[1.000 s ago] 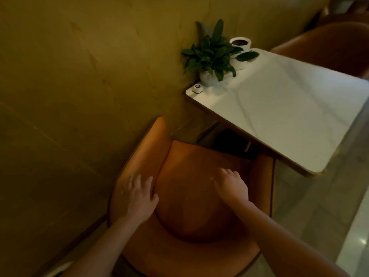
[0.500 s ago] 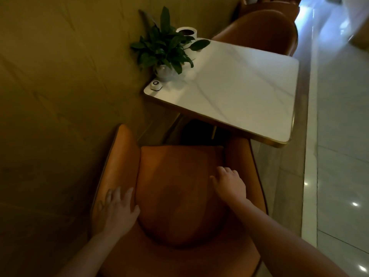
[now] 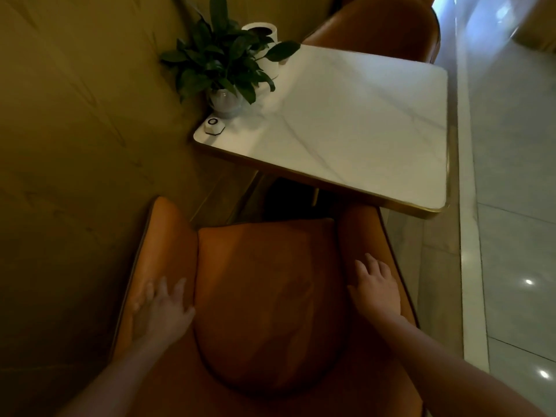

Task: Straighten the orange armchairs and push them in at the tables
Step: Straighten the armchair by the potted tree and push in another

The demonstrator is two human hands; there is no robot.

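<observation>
An orange armchair [image 3: 264, 290] stands right below me, facing a white marble table [image 3: 355, 127] with a gold rim. Its right arm tip reaches under the table's near edge. My left hand [image 3: 164, 311] lies flat on the chair's left arm, fingers spread. On the right arm rests my right hand [image 3: 376, 288], palm down. A second orange armchair [image 3: 379, 25] sits at the table's far side, its back towards the top of the view.
A potted green plant [image 3: 222, 64], a white cylinder holder [image 3: 264, 34] and a small white call button [image 3: 214, 126] stand at the table's wall side. A yellowish wall [image 3: 75, 115] runs along the left. A glossy tiled floor [image 3: 511, 206] lies to the right.
The armchair has swung from angled to facing the table squarely. My right hand has shifted from the seat cushion out onto the right arm. My left hand stays on the left arm.
</observation>
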